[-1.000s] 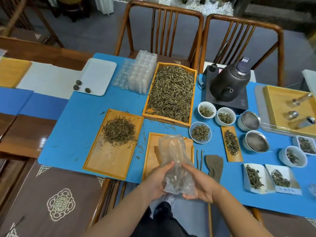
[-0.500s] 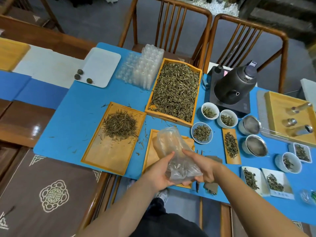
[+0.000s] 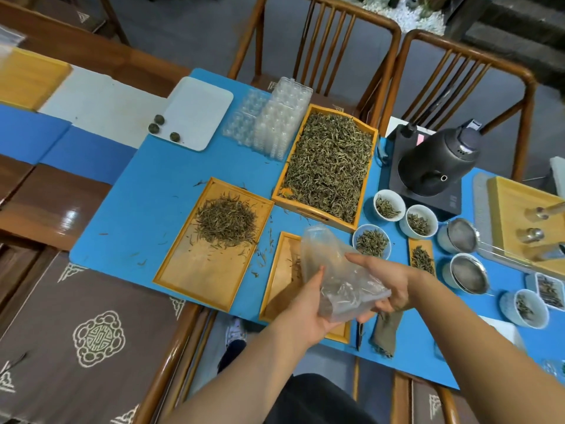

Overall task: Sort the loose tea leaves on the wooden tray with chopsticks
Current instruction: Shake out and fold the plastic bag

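A clear plastic bag with a few tea leaves in it hangs over a small wooden tray at the table's near edge. My left hand grips the bag from below. My right hand holds its right side, thumb on top. A pile of loose tea leaves lies on a flat wooden tray to the left. A deep wooden tray behind is full of tea leaves. One dark chopstick end shows below the bag.
A black kettle on its base stands at the right, with small bowls of tea, two strainers and a folded cloth. Clear plastic moulds and a white tray with three tea balls lie behind. Two chairs stand beyond the blue mat.
Both hands carried the bag forward from above my lap to above the small tray, and the bag tilted over to the left. My head moved closer to the table.
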